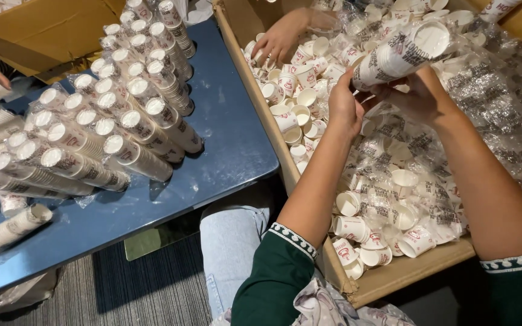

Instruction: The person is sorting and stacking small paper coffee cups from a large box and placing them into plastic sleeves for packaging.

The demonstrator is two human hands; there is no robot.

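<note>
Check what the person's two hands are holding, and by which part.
Both hands hold one wrapped stack of paper cups above the cardboard box: the left hand and right hand grip its lower end.

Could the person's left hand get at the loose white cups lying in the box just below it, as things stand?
Probably yes. The left hand is above the open cardboard box, and the loose cups lie uncovered beside it. But it helps the right hand hold a wrapped cup stack, which it would have to let go of.
</note>
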